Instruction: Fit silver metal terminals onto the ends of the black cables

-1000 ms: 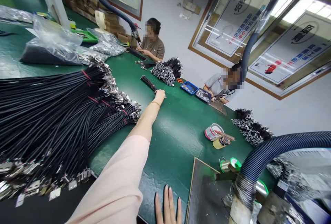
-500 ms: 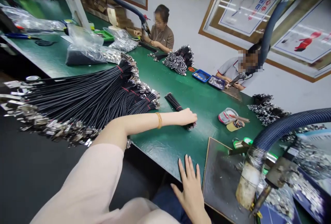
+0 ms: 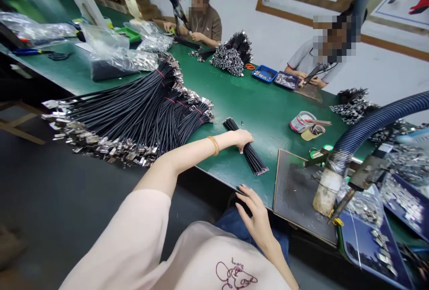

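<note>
L hand [image 3: 244,139]: gripping the mid-section of a blk cable bundle [image 3: 257,161], fingers curling round it from above.

R hand [image 3: 254,207]: hanging at the front edge of the grn table [image 3: 228,95], fingers half open and loosely bent, holding nothing I'm seeing; can't tell if the tips are touching the edge.

Cable bundle, position: lying slantwise on the table, btwn the lg cable pile [image 3: 134,118] and the dk board [image 3: 298,191], reddish near ends pointing toward the board but lying apart from it.

Cable pile: fanning out to the L, red ties binding its far part, silvery near ends jutting past the table edge.

Dk board: lying at the table edge, R of the R hand.

Ribbed hose [image 3: 385,119]: arching in from the R, its whitish end sitting over the board.

Red-and-wht can [image 3: 301,121], yellow can [image 3: 311,133]: standing side by side beyond the board.

Blue tray [image 3: 270,71]: sitting farther back, holding sm. parts.

Co-workers, x2: brn-shirted person [image 3: 212,24] and gry-shirted person [image 3: 303,59], both sitting across the table.
</note>
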{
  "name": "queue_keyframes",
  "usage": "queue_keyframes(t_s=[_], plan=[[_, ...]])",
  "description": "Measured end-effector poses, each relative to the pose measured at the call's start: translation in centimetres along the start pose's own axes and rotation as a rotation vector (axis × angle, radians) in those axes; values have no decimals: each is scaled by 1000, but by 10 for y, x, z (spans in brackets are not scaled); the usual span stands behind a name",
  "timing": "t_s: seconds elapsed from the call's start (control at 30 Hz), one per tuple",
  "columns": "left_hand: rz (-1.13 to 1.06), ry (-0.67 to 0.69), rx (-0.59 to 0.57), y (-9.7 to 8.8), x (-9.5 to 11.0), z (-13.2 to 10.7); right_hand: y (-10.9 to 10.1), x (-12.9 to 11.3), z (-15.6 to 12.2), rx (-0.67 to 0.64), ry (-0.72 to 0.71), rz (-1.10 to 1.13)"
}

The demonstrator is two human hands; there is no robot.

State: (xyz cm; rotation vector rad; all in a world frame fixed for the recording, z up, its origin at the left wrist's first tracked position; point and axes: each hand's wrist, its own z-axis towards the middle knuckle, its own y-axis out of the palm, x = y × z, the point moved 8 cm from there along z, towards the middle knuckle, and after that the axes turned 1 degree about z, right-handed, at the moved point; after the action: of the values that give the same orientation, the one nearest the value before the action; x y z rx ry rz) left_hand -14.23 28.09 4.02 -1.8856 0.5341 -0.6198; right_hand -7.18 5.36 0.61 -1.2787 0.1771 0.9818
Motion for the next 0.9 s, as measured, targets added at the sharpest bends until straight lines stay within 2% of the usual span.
queue_keyframes(t_s=[0.13, 0.17, 0.23, 0.27, 0.3, 0.33, 0.37, 0.4, 0.43, 0.47, 0.5, 0.57, 0.63, 0.73, 0.83, 0.9], plan=[[-40, -17, -17, -2, 3, -21, -15, -12, -5, 67, 10, 112], [-56, -24, 4, -4, 6, -32, -26, -12, -5, 135, 30, 152], [-90, -64, 96, -9, 9, -62, -57, -7, -1, 386, 108, 231], [-108, -96, 172, -12, 10, -80, -73, 0, 5, 538, 161, 261], [-142, -156, 298, -16, 9, -101, -87, 10, 14, 680, 221, 296], [-280, -265, 556, -26, 1, -128, -93, 21, 33, 728, 276, 326], [-409, -356, 786, -28, -6, -158, -92, 31, 61, 683, 307, 325], [-551, -434, 971, -23, -12, -186, -86, 42, 94, 578, 329, 279], [-722, -470, 1109, -13, -16, -209, -76, 53, 129, 443, 345, 196], [-928, -450, 1222, 0, -19, -227, -67, 66, 161, 382, 358, 170], [-1153, -415, 1284, 15, -20, -240, -59, 79, 189, 346, 370, 157], [-1496, -439, 1395, 46, -23, -262, -40, 98, 233, 278, 387, 141], [-1725, -436, 1397, 69, -22, -273, -21, 104, 262, 220, 383, 141], [-1878, -485, 1382, 93, -23, -286, 3, 89, 285, 122, 332, 175], [-1943, -514, 1342, 103, -28, -291, 30, 58, 283, -55, 253, 222], [-1922, -494, 1347, 100, -33, -292, 49, 34, 262, -220, 201, 246]])
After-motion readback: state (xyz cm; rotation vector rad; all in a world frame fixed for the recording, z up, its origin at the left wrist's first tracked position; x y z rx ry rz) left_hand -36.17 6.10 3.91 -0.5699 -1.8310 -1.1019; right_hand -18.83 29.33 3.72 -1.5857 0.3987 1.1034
